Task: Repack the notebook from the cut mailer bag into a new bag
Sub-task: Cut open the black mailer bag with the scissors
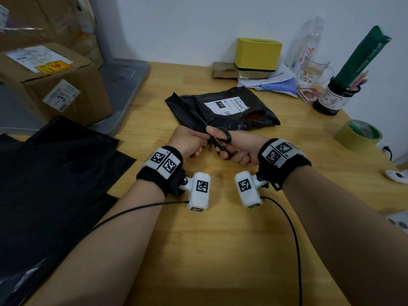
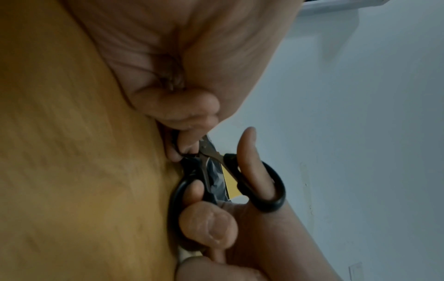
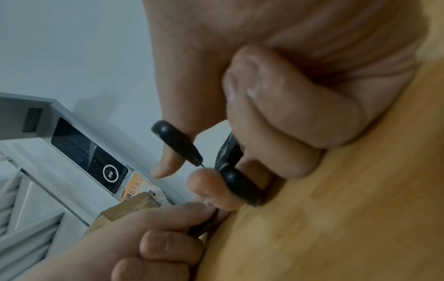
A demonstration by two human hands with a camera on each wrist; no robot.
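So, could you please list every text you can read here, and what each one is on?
"010": white label on the black mailer bag; its barcode and small print are too small to read.
"35": sticker on the cardboard box; further digits are blurred.
"凉": red character on the clear bottle.
Jar label: unreadable.

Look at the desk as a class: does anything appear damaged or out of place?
Yes. The crumpled black plastic mailer bag with a white label has a torn hole near its right end, and something orange-brown shows through.

left hand (image 1: 187, 141): fingers curled | right hand (image 1: 238, 146): fingers curled
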